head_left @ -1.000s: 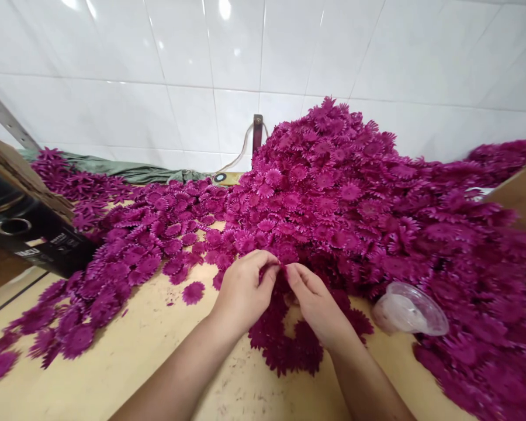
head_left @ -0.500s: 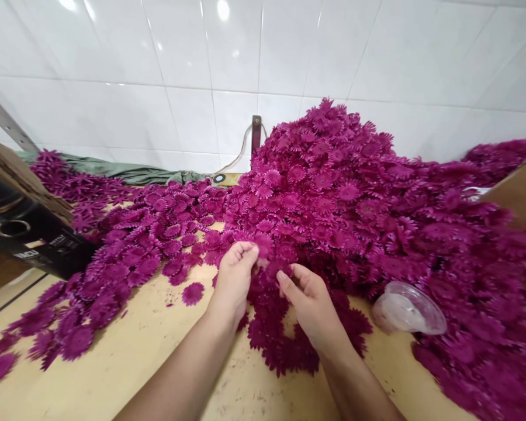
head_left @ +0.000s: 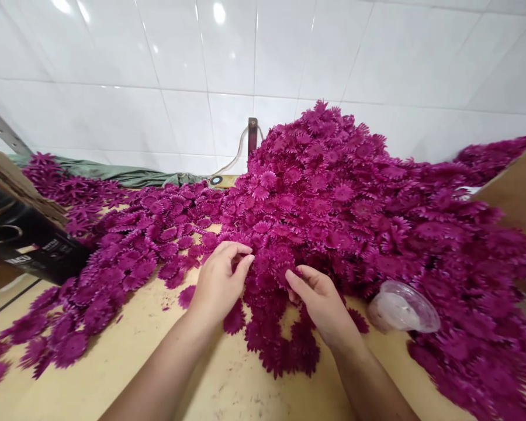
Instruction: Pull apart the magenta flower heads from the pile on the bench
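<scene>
My left hand [head_left: 221, 278] hovers over the front of a heap of magenta artificial flowers [head_left: 315, 181], its thumb and forefinger brought together. What lies between those fingertips, if anything, is too small to tell. A short way to the right, my right hand [head_left: 322, 298] pinches at the rim of a magenta flower, whose edge blends with the others behind it. Between and below the hands, several flat, many-petalled flowers [head_left: 276, 351] hang together in a loop-shaped cluster on the wooden table. A single flower [head_left: 234, 318] lies just under my left wrist.
A clear plastic tub [head_left: 403, 307] leans by the heap on the right. More loose flowers [head_left: 109, 275] spread across the left side beside a tilted black container [head_left: 30, 240]. Cardboard [head_left: 517, 190] stands at the right edge. A white tiled wall [head_left: 175, 47] closes off the back.
My hands have moved apart, the left one shifting left and the right one slightly right. The flower held up between them is no longer distinct. The view has shifted slightly.
</scene>
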Available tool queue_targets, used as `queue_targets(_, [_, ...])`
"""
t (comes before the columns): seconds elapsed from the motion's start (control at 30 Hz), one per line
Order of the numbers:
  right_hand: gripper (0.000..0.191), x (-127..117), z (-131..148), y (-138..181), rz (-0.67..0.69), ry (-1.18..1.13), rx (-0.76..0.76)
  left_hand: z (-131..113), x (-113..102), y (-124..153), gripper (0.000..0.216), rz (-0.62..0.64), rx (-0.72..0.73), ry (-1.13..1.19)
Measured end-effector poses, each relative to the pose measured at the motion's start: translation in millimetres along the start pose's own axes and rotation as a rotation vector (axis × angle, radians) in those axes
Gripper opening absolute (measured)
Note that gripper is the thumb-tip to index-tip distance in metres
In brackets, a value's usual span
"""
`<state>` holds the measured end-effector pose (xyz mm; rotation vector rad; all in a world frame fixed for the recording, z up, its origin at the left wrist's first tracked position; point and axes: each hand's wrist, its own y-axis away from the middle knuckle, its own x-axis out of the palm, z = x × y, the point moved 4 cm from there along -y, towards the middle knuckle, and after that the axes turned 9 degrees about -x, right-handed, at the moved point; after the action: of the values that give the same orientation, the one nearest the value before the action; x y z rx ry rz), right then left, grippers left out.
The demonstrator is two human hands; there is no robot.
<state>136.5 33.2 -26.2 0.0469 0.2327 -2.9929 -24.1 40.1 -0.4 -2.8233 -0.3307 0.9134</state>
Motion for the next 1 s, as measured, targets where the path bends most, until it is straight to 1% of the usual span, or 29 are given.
queue_targets(0.03, [0.033,0,-1,-1,-0.007,0.018,-0.003,-4,1,4,0.017,0.01,0.024,0.021])
queue_targets(0.07, [0.034,1,-3,-2,-0.013,0.034,-0.009,-8,5,8,0.019,0.047,0.05,0.051])
queue_targets(0.13, [0.035,2,-4,-4,-0.025,0.056,-0.04,-15,14,15,0.019,0.172,0.073,0.13])
queue_targets(0.2, [0.037,4,-3,-6,-0.026,0.069,-0.069,-17,24,19,0.018,0.284,0.035,0.213])
queue_targets(0.23, [0.038,5,-3,-6,-0.024,0.072,-0.072,-17,27,20,0.017,0.318,0.004,0.246])
queue_targets(0.3, [0.039,5,-4,-6,-0.015,0.069,-0.063,-14,32,21,0.018,0.347,-0.044,0.283])
queue_targets(0.37, [0.039,4,-3,-4,0.002,0.077,-0.07,-10,34,21,0.02,0.351,-0.064,0.288])
queue_targets(0.5, [0.031,4,0,2,0.061,0.171,-0.095,-3,34,19,0.02,0.324,-0.156,0.347])
queue_targets(0.6, [0.026,7,3,5,0.103,0.237,-0.115,-2,30,18,0.014,0.241,-0.224,0.396])
queue_targets(0.67, [0.026,11,4,5,0.123,0.236,-0.131,-5,28,18,0.009,0.197,-0.261,0.44])
queue_targets(0.8, [0.026,16,6,4,0.099,0.209,-0.108,-4,27,17,0.008,0.18,-0.353,0.573])
queue_targets(0.87, [0.024,18,7,8,0.099,0.194,-0.106,3,23,12,0.011,0.109,-0.391,0.663])
queue_targets(0.93, [0.021,21,8,13,0.139,0.157,-0.096,14,14,4,0.015,-0.01,-0.43,0.739])
queue_targets(0.97, [0.02,22,8,15,0.167,0.122,-0.082,18,9,0,0.017,-0.059,-0.443,0.753])
queue_targets(1.0, [0.02,23,7,17,0.185,0.081,-0.064,22,5,-3,0.017,-0.08,-0.446,0.745])
